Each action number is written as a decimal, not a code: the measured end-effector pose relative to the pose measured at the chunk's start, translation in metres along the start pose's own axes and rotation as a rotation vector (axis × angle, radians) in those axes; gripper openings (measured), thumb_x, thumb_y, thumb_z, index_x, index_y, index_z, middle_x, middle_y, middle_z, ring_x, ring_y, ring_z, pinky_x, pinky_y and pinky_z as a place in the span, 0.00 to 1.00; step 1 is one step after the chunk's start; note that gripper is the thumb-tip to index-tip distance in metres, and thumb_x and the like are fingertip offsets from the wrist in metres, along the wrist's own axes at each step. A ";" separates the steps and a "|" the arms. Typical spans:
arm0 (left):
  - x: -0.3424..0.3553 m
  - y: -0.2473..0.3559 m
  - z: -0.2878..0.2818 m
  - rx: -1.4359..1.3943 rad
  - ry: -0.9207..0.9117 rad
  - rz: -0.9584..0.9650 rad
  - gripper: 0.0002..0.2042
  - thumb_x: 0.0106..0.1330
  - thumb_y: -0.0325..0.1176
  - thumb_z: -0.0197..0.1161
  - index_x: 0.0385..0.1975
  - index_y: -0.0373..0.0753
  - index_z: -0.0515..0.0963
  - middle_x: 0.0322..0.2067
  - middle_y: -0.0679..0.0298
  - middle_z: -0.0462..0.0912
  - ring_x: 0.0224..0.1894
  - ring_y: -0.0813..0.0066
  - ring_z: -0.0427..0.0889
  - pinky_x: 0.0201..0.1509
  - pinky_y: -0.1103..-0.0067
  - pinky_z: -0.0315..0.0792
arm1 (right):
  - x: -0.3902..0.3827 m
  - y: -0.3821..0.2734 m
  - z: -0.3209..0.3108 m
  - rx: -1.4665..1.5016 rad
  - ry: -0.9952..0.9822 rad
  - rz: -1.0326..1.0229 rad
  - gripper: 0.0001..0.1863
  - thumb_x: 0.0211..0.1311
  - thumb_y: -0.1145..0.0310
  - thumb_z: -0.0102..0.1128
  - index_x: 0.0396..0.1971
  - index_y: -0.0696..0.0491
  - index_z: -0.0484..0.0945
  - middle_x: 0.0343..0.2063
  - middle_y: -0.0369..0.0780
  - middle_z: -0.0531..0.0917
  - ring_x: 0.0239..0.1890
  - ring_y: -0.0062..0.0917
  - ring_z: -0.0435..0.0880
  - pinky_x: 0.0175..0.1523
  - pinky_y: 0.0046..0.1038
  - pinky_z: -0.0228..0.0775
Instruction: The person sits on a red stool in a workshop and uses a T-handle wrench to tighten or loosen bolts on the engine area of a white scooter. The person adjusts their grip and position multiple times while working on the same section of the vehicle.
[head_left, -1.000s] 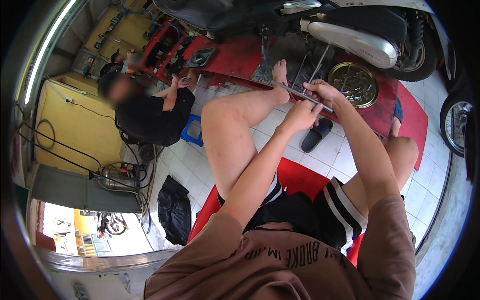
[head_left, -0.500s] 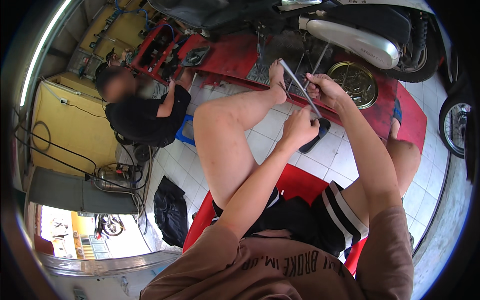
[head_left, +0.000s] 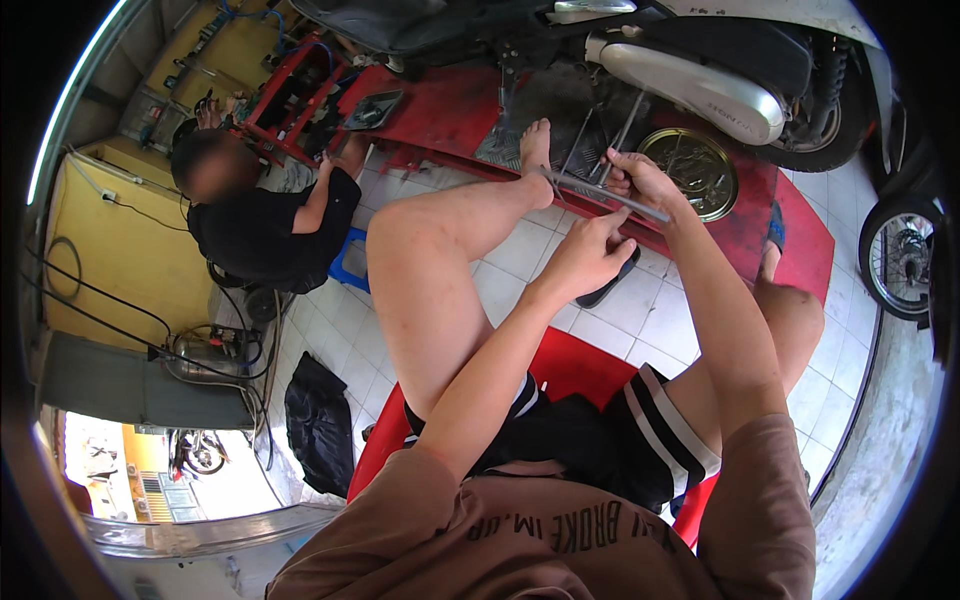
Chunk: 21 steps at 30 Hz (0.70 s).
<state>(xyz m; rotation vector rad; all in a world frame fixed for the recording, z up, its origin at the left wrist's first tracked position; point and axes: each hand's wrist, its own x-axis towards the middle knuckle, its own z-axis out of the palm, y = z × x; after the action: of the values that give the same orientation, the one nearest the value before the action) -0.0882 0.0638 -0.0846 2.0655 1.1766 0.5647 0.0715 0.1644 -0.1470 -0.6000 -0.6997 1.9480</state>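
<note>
My right hand (head_left: 648,182) is closed around a metal T-handle wrench (head_left: 630,120), near where its shaft meets the long crossbar (head_left: 575,183). The shaft slants up towards the underside of a motorcycle with a silver side cover (head_left: 690,88). Below the crossbar, my left hand (head_left: 588,255) has its index finger stretched out, its tip at the bar near its right part. The left thumb stands apart and the other fingers are partly curled. Where the shaft's far end sits is too small to tell.
A round golden pan (head_left: 735,190) with metal parts lies on the red lift platform (head_left: 430,125), beside the rear wheel. My bare foot (head_left: 536,150) rests on the platform edge. Leftward sits another person in black (head_left: 260,215). A dark tray (head_left: 375,110) lies farther along.
The crossbar has turned counterclockwise, from steep to nearly level. My left hand has loosened from the bar's lower end, with its index finger now extended. The whole view has shifted slightly.
</note>
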 end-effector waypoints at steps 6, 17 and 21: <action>0.006 -0.006 -0.006 0.019 0.458 -0.194 0.26 0.60 0.32 0.57 0.58 0.29 0.63 0.19 0.57 0.79 0.23 0.59 0.80 0.29 0.68 0.73 | -0.003 -0.007 0.009 0.005 0.056 -0.093 0.10 0.66 0.66 0.53 0.30 0.58 0.71 0.17 0.31 0.66 0.18 0.14 0.59 0.22 0.17 0.52; 0.011 -0.005 0.002 -0.158 0.364 -0.063 0.34 0.62 0.27 0.57 0.67 0.33 0.48 0.21 0.60 0.80 0.22 0.79 0.78 0.28 0.83 0.71 | 0.001 -0.009 0.010 0.072 0.110 -0.084 0.11 0.65 0.65 0.55 0.25 0.54 0.69 0.18 0.30 0.66 0.19 0.13 0.59 0.23 0.17 0.52; 0.008 -0.013 0.017 -0.262 0.023 -0.030 0.26 0.63 0.29 0.57 0.61 0.32 0.62 0.21 0.59 0.82 0.23 0.78 0.80 0.29 0.82 0.73 | 0.002 -0.011 0.009 0.133 0.125 -0.007 0.11 0.65 0.64 0.55 0.26 0.54 0.69 0.16 0.28 0.62 0.18 0.13 0.57 0.23 0.16 0.49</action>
<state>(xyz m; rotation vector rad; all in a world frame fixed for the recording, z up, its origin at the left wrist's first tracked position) -0.0810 0.0693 -0.1052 1.8214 1.0824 0.6917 0.0715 0.1689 -0.1331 -0.6303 -0.4891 1.9156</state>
